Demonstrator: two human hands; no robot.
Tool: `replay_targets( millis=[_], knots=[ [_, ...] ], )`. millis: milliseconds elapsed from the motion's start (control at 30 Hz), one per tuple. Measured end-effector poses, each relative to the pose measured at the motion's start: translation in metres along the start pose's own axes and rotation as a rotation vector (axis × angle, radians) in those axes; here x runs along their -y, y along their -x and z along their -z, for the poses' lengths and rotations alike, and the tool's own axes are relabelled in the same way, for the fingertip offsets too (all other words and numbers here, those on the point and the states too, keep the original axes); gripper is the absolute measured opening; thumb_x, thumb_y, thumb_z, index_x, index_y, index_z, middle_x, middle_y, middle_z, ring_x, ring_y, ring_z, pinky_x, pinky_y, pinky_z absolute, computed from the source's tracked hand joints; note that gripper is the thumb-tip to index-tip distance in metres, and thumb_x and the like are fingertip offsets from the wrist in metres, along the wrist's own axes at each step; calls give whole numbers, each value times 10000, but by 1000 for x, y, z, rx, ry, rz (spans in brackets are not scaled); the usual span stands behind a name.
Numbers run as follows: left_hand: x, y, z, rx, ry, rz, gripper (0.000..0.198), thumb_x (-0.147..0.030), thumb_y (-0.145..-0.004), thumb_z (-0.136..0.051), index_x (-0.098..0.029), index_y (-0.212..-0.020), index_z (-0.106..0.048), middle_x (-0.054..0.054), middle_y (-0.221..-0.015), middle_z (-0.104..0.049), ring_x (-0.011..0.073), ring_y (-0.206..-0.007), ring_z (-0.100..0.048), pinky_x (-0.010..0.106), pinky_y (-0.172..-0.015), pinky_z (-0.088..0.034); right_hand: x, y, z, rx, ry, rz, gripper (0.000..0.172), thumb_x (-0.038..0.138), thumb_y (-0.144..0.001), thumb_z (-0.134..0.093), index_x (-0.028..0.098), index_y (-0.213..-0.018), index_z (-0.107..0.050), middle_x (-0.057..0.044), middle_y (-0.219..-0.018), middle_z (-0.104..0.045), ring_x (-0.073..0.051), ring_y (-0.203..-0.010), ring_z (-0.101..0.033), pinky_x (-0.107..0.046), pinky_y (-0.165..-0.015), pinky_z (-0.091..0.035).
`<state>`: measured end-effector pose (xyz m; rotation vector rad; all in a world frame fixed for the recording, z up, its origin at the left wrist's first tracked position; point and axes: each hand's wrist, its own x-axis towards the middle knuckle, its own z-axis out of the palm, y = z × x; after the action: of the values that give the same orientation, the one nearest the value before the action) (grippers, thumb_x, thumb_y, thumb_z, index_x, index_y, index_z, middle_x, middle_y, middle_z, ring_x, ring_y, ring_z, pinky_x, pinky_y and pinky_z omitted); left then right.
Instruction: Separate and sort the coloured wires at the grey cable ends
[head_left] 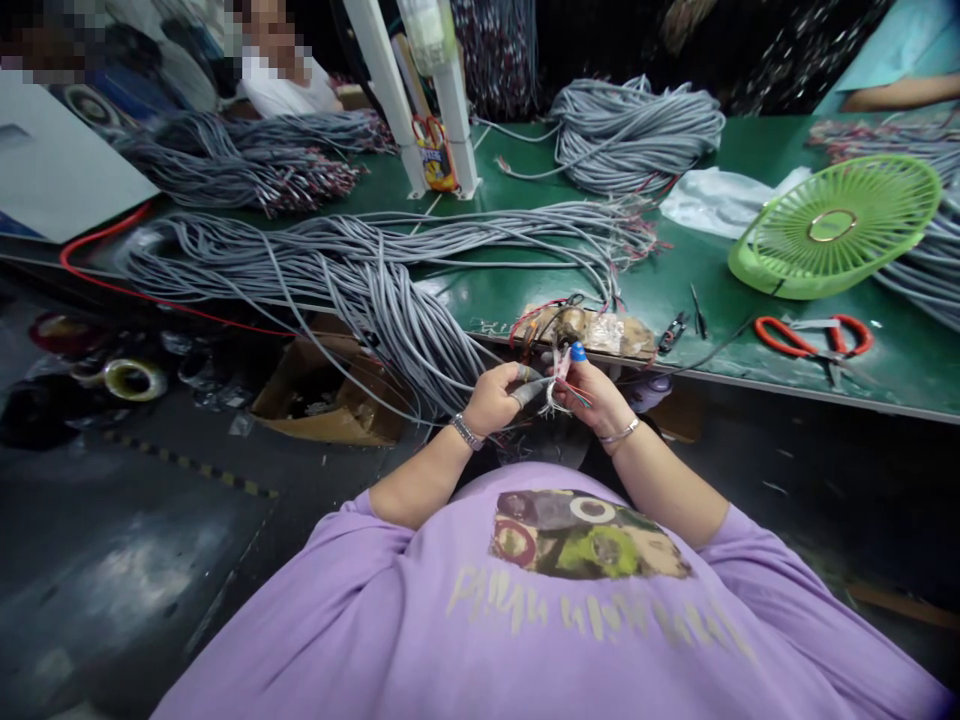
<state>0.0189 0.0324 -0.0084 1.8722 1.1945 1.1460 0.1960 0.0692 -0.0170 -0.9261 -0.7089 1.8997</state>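
Observation:
In front of my belly, at the bench edge, my left hand [495,400] is closed on a grey cable, its fingertips wrapped in greyish covers. The cable's stripped end [555,400] shows loose white strands and thin red and green wires [579,395]. My right hand [596,398] pinches these wires from the other side; a blue cover [577,351] sits on one fingertip. Just beyond my hands is a taped brown block [600,330] with dark and red wires on it. A long bundle of grey cables [390,290] lies to the left and hangs over the edge.
On the green bench [675,350] lie orange-handled pliers [814,340], a small dark cutter [672,332] and a green fan [832,228]. A coiled cable bundle [637,130] and a white post [457,130] stand behind. A cardboard box [330,400] sits below. Other people are across the bench.

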Motion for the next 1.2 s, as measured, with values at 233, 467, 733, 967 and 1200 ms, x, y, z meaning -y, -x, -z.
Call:
replay_targets(
  millis=[233, 467, 733, 967, 1200],
  knots=[
    [0, 16, 8, 79, -130, -88, 186, -315, -866, -647, -151, -908, -724, 59, -835, -715, 145, -756, -635, 274, -737, -500, 1, 20, 16, 183, 181, -95, 559, 694, -606, -772, 181, -647, -553, 30, -466, -518, -69, -386, -407, -210, -367, -333],
    [1, 33, 13, 171, -236, -129, 195, -339, -862, -656, -156, -862, -723, 45, -761, -690, 135, -693, -612, 259, -679, -480, -2, 37, 17, 228, 320, -54, 457, 506, -571, -868, 152, -639, -587, 52, -503, -499, -45, -437, -369, -198, -427, -296],
    [-1, 37, 21, 224, -111, -100, 221, -356, -852, -685, -147, -909, -730, 49, -807, -707, 119, -714, -626, 234, -692, -485, 6, 37, 29, 103, 411, 78, 462, 500, -578, -853, 169, -644, -537, 58, -533, -480, -43, -456, -348, -206, -445, -239],
    [-3, 39, 23, 183, -86, -102, 232, -372, -853, -681, -150, -897, -736, 53, -800, -710, 128, -726, -635, 245, -697, -495, 5, 46, 49, -118, 280, 146, 428, 441, -576, -860, 184, -661, -529, 70, -519, -449, -43, -449, -330, -204, -433, -233],
    [-6, 35, 20, 123, -42, -106, 232, -372, -862, -663, -156, -901, -737, 56, -801, -710, 140, -729, -640, 260, -694, -506, -11, 59, 50, 148, 299, -92, 415, 495, -631, -831, 153, -737, -622, 4, -642, -607, -48, -455, -431, -206, -427, -357]
  ],
)
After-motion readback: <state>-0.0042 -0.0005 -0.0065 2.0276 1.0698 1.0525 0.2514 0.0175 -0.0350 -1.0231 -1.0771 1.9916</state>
